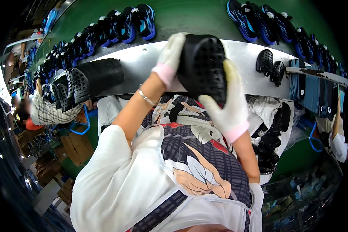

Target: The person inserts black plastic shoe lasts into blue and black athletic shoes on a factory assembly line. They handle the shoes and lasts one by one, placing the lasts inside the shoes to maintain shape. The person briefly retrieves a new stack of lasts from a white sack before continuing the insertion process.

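Both of my hands wear white gloves with pink cuffs. Between them, above the metal worktop's near edge, is a bulky black plastic shoe insert (203, 63), or a nested stack of them, dotted with round holes. My left hand (171, 55) grips its upper left side, fingers partly hidden behind it. Along the right side lie the fingers of my right hand (230, 102), with the thumb at the lower end. To the left on the worktop lies a long nested stack of similar black inserts (98, 77). Two loose perforated inserts, one larger (265, 62) and one smaller (277, 73), lie to the right.
Black-and-blue sneakers (144, 22) stand in rows on the green surface (189, 17) beyond the metal worktop (143, 58). Stacked blue-grey insoles (295, 83) sit at the right by a worn metal bar (317, 74). A white-lined container (286, 131) with black items is beside me. Co-workers sit on both sides.
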`<state>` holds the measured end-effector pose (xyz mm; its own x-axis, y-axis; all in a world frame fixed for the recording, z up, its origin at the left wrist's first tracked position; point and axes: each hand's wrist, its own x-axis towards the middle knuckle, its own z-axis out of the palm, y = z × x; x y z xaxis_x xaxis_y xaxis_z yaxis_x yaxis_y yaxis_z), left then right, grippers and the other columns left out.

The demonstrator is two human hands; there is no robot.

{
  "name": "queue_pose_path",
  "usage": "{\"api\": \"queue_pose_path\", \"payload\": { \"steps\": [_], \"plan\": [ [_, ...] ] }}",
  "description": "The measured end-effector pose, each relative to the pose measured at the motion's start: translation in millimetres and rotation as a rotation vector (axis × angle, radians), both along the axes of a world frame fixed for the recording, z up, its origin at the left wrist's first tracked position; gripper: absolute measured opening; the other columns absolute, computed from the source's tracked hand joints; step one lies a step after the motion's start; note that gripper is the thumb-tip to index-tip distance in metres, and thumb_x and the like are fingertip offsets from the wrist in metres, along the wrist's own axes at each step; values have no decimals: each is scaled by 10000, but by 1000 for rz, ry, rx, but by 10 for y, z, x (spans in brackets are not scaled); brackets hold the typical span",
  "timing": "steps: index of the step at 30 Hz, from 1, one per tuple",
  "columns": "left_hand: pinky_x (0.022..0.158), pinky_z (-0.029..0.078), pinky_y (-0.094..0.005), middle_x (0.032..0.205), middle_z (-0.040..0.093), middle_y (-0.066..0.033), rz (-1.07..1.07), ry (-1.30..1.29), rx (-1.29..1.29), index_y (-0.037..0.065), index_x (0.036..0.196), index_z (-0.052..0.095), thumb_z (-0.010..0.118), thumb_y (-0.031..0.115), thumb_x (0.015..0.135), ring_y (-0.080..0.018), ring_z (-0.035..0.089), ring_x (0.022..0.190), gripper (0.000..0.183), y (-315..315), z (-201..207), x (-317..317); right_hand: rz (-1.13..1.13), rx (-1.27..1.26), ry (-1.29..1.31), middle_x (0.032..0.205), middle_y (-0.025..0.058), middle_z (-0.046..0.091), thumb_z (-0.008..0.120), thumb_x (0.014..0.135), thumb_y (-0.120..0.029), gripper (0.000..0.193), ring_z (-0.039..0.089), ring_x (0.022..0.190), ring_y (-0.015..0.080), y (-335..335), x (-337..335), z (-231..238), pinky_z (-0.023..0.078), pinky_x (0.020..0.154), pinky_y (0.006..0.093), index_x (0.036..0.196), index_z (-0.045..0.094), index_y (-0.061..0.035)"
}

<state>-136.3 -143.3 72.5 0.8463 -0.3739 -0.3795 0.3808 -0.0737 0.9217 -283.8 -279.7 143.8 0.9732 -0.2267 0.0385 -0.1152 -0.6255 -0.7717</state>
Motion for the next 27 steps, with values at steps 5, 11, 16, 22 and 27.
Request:
{"api": "queue_pose_path", "payload": {
  "steps": [5,11,16,22,27],
  "plan": [
    [951,408,-293,1168,596,-103,9,88,10,79,1203,579,310,338,990,-171,540,1070,430,628,-386,363,131,-113,217,1426,238,356,738,752,-359,880,541,1167,383,545,502,83,496,920,411,1405,292,28],
    [1016,416,-328,1286,582,-88,41,486,16,68,1299,543,356,498,991,-176,545,1183,561,888,-1172,468,92,-235,526,1385,212,410,707,767,-417,866,624,1015,369,902,891,-482,540,809,424,1408,280,-22],
    [1049,346,-328,1321,544,-118,-120,296,195,38,1323,524,365,559,947,-212,487,1219,662,929,-1111,582,74,-238,402,1382,203,424,718,742,-413,826,602,1067,365,718,709,-444,521,856,431,1415,336,-123],
    [1060,315,-328,1349,526,-185,-213,132,274,7,1322,520,371,570,914,-280,471,1259,711,827,-1098,678,-57,-160,366,1398,206,412,710,751,-414,789,569,1122,374,636,646,-529,501,899,423,1400,373,-118],
    [1067,315,-327,1377,503,-188,-224,179,313,-24,1335,498,391,565,918,-288,453,1286,729,839,-1259,671,-120,-88,325,1383,199,430,714,758,-380,778,556,1142,362,629,615,-563,479,931,410,1400,372,-103]
  ]
}}
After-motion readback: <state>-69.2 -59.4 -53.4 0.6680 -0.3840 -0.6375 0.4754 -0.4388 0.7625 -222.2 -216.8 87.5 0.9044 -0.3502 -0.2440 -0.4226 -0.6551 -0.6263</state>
